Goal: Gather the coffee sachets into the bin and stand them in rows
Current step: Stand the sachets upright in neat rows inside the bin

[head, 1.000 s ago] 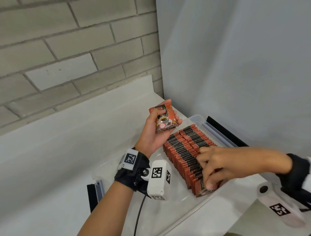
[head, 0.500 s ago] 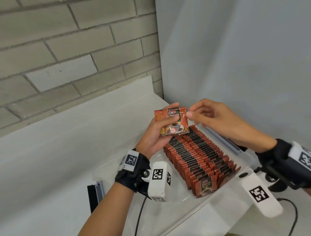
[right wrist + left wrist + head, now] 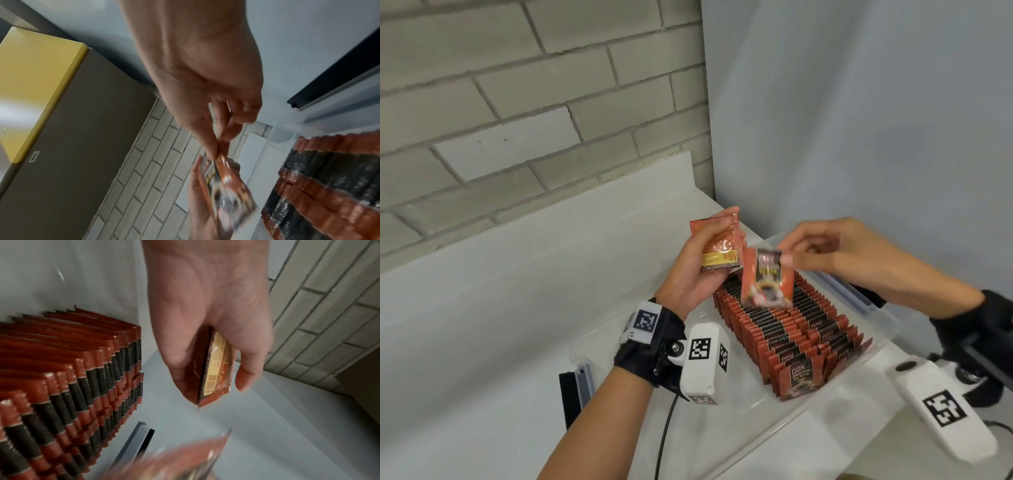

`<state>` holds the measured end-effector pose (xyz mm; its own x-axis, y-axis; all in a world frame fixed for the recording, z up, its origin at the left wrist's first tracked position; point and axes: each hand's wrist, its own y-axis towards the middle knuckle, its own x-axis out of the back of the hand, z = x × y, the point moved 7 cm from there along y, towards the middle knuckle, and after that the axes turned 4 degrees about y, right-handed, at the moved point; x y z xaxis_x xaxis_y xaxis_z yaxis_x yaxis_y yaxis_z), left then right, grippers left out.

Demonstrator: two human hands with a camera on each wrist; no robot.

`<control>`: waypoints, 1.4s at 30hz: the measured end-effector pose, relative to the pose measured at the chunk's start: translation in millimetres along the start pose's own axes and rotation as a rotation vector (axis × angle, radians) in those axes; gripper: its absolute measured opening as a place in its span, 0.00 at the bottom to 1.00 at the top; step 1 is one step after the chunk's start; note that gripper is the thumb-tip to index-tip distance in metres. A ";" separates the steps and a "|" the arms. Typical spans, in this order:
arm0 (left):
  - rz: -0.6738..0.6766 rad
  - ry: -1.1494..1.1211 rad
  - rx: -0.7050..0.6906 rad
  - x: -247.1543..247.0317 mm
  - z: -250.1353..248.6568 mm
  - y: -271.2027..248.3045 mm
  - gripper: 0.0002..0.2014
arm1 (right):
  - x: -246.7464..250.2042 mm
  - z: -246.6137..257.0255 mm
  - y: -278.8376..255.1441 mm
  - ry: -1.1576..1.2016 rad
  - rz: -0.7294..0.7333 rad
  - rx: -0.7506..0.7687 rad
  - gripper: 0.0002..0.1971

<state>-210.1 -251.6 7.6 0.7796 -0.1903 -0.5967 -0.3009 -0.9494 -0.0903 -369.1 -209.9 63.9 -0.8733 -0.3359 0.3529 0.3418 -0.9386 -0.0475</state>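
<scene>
A clear plastic bin (image 3: 878, 337) on the white counter holds red-and-black coffee sachets (image 3: 784, 322) standing in two close rows; they also show in the wrist views (image 3: 61, 386) (image 3: 329, 186). Above the bin's far end my left hand (image 3: 702, 260) grips a small stack of sachets (image 3: 719, 248), printed back toward me (image 3: 216, 369). My right hand (image 3: 825, 253) pinches the top edge of a single sachet (image 3: 765, 279), which hangs face-out just right of the left hand (image 3: 228, 186).
A grey brick wall (image 3: 517, 102) rises behind the counter and a pale panel (image 3: 859, 120) stands at the right. The bin's lid parts, dark and grey strips (image 3: 577, 387), lie beside the bin. The bin's left half (image 3: 640, 346) holds no sachets.
My right hand rose from the front of the rows to the left hand's stack and has drawn one sachet away from it. The left hand has stayed above the bin.
</scene>
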 end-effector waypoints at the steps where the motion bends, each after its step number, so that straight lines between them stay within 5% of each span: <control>1: -0.019 -0.017 -0.001 2.3 -0.5 0.6 0.13 | -6.0 -1.8 -7.7 -0.062 0.106 -0.014 0.04; 5: -0.058 -0.031 0.015 5.0 1.4 0.9 0.19 | -28.3 -16.3 -34.9 -0.278 0.426 -0.054 0.03; 10: -0.044 -0.034 0.032 3.6 3.3 -0.5 0.20 | -39.7 -35.1 -45.8 -0.496 0.505 -0.053 0.06; 17: -0.048 -0.021 0.030 4.5 2.0 -1.3 0.16 | -46.9 -51.9 -43.9 -0.728 0.478 0.026 0.03; 36: 0.024 0.047 0.012 -3.4 -1.5 -4.7 0.18 | -41.0 -42.1 -40.4 -0.660 0.472 0.043 0.05; 42: 0.085 0.103 0.008 -8.7 1.7 -4.7 0.20 | -16.3 -15.1 -14.9 -0.307 0.125 0.021 0.06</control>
<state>-216.4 -245.0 11.9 0.8034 -0.2949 -0.5172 -0.3722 -0.9268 -0.0497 -365.2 -191.7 44.7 -0.6800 -0.4054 0.6110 0.4493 -0.8889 -0.0899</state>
